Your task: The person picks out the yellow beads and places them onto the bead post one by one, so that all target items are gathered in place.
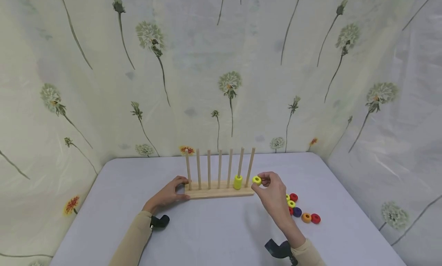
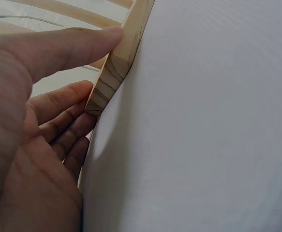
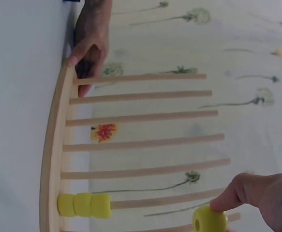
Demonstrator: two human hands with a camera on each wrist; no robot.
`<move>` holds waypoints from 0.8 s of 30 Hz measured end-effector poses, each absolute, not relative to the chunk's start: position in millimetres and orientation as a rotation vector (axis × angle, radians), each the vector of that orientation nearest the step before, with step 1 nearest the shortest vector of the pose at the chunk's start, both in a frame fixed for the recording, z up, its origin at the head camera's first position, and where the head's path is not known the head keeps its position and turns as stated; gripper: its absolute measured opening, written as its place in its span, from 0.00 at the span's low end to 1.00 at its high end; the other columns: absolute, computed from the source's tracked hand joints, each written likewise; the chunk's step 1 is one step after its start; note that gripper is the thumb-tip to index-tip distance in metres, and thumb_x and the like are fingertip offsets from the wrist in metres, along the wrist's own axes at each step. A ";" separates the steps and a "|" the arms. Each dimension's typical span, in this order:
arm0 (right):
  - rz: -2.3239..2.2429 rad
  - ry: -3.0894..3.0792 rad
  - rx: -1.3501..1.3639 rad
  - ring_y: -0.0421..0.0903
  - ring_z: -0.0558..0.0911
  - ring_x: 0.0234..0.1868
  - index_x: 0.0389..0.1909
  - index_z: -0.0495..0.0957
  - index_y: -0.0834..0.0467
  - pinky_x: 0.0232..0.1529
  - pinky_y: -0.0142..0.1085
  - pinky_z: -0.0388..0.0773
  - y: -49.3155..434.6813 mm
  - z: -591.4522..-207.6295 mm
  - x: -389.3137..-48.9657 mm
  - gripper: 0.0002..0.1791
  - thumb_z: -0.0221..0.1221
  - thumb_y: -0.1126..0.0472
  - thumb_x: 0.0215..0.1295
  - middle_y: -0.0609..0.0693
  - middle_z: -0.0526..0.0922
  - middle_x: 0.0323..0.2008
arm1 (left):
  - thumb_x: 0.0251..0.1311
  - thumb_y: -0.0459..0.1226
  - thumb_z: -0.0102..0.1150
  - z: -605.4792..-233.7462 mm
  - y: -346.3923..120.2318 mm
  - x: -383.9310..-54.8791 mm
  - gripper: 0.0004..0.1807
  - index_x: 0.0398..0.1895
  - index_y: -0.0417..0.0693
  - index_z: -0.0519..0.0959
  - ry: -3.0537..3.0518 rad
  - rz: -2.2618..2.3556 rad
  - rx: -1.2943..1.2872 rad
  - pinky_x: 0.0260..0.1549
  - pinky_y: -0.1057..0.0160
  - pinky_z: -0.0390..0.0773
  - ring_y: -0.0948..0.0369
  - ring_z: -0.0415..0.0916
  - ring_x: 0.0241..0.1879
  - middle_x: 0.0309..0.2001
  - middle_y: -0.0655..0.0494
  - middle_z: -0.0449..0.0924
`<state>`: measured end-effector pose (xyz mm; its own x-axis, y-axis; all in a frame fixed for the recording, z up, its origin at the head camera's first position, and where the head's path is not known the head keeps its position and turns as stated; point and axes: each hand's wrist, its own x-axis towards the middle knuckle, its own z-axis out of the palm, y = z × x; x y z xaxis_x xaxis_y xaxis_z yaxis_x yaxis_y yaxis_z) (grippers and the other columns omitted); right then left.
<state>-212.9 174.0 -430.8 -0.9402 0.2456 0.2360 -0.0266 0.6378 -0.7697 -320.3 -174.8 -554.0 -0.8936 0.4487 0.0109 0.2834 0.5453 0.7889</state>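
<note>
A wooden peg stand with a row of upright pegs rests on the table. My left hand holds its left end, thumb on the front edge and fingers behind, as the left wrist view shows. Three yellow beads are stacked at the foot of the second peg from the right. Between thumb and fingers, my right hand pinches another yellow bead, raised beside the rightmost peg. Its hole faces the camera in the head view.
Right of the stand lie several loose beads, partly hidden behind the right hand: red, orange, dark blue and yellow. The white table ends at a flower-patterned curtain behind and on both sides.
</note>
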 end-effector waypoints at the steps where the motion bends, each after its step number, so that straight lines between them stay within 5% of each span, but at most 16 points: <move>1: 1.202 -2.540 -0.173 0.51 0.76 0.43 0.46 0.75 0.62 0.45 0.40 0.76 173.4 -430.5 -213.7 0.18 0.63 0.60 0.56 0.56 0.77 0.42 | 0.49 0.48 0.72 -554.2 -175.0 -320.2 0.37 0.62 0.43 0.72 2.585 1.270 0.618 0.68 0.41 0.56 0.46 0.55 0.71 0.66 0.49 0.64; 24: 1.283 -2.486 -0.160 0.49 0.76 0.42 0.46 0.76 0.61 0.44 0.38 0.75 155.6 -405.0 -236.6 0.18 0.63 0.58 0.56 0.55 0.78 0.41 | 0.48 0.47 0.74 -553.9 -174.0 -319.5 0.37 0.61 0.45 0.72 2.565 1.300 0.560 0.69 0.41 0.54 0.47 0.54 0.72 0.66 0.51 0.64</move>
